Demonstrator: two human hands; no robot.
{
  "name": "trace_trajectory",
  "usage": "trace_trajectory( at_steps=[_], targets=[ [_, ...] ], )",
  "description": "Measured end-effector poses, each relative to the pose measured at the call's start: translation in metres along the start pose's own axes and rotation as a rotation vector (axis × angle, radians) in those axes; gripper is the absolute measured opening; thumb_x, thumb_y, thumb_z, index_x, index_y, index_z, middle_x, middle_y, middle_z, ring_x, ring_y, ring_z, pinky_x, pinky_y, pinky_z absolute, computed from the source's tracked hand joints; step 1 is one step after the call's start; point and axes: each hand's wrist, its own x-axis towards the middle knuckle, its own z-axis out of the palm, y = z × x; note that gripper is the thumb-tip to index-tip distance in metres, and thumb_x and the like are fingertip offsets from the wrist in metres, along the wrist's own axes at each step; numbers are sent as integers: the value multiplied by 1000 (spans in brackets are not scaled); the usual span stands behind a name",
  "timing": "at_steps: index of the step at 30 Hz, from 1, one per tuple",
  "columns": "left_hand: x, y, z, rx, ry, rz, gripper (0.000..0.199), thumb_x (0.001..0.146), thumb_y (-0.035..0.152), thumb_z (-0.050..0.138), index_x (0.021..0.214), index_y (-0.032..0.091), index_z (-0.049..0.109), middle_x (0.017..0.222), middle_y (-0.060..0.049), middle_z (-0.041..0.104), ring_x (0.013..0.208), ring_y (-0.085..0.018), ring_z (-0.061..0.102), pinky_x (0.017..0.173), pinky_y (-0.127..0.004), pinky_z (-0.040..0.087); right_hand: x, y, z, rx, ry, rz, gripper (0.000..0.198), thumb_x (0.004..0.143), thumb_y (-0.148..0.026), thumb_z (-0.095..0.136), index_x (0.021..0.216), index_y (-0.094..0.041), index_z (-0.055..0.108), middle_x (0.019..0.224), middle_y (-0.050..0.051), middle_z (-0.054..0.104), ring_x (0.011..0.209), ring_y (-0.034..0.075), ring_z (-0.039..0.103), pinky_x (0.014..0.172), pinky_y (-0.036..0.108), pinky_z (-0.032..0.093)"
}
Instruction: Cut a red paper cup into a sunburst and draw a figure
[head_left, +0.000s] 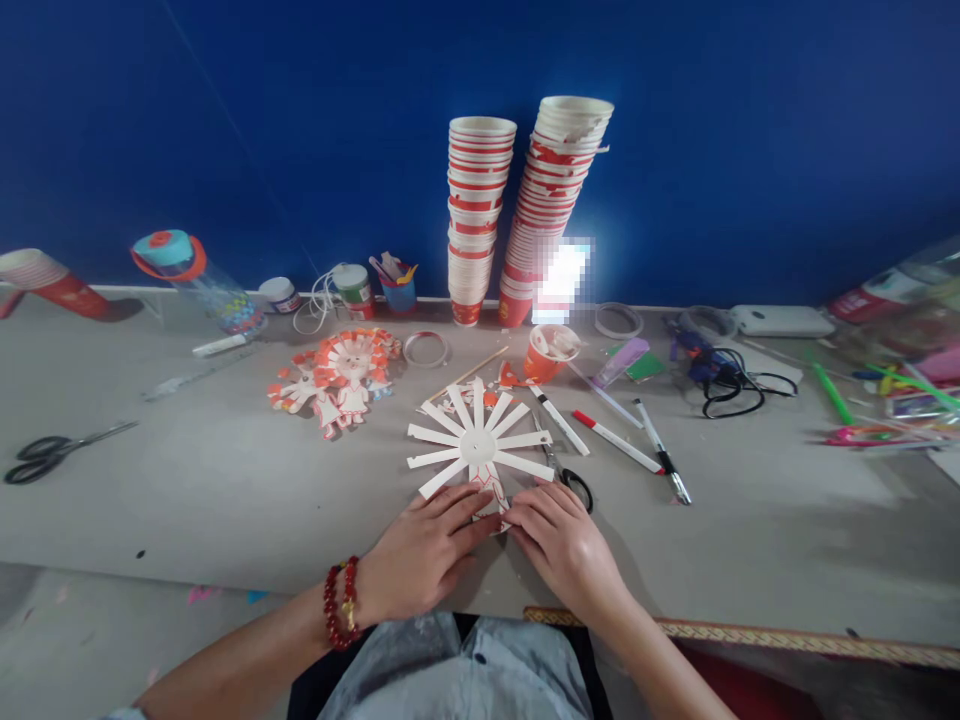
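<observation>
A paper cup cut into a fan of white strips (477,447) lies spread out in front of me, its round base in the middle. Below the base is a doll-shaped section with red outlines (489,484). My left hand (426,540) holds this section from the left, its fingertips lying over the paper. From the right, my right hand (564,540) has its bent fingers closed at the lower edge of the same cutout; the exact grip is partly hidden. Scissors with black handles (576,488) lie just beyond my right hand, partly under the strips.
Finished-looking cup dolls (346,375) lie at the left, with other scissors (56,455) further left. Two tall cup stacks (472,220) stand by the blue wall. A cup of scraps (551,355), markers (616,441), a pen (663,452) and tape rolls (426,349) lie around.
</observation>
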Motion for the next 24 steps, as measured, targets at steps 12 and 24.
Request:
trace_trajectory(
  at_steps=[12, 24],
  targets=[
    [2, -2, -3, -7, -34, -4, 55, 92, 20, 48, 145, 25, 37, 155, -3, 35, 142, -25, 29, 112, -44, 34, 7, 13, -7, -116, -90, -301, 25, 100, -16, 44, 91, -21, 68, 88, 5, 72, 83, 18, 64, 76, 32, 52],
    [3, -3, -4, -33, -9, 3, 53, 92, 20, 50, 143, 25, 39, 152, -4, 40, 141, -24, 32, 113, -42, 34, 9, 19, -4, -167, -68, -409, 27, 100, -15, 43, 89, -18, 67, 82, 6, 70, 77, 16, 60, 75, 30, 50]
  ],
)
